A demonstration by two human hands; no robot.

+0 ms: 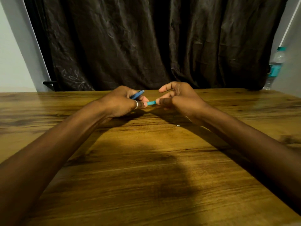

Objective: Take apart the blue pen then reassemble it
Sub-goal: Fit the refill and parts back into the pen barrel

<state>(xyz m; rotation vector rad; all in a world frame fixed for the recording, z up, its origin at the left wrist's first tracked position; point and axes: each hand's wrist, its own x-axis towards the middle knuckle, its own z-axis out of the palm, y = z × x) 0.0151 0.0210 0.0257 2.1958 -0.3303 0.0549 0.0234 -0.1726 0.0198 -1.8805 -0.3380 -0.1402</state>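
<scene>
Both hands meet above the far middle of the wooden table (146, 160). My left hand (123, 101), with a ring on one finger, is closed around a dark blue pen part (137, 94) that sticks up and to the right from its fingers. A short light blue pen piece (151, 103) spans the gap between the two hands. My left fingertips pinch its left end and my right hand (177, 98) pinches its right end between thumb and forefinger. The rest of the pen is hidden inside the hands.
A tiny white piece (178, 125) lies on the table just below my right wrist. A clear water bottle (275, 67) with a teal label stands at the far right corner. A dark curtain (146, 43) hangs behind the table's far edge.
</scene>
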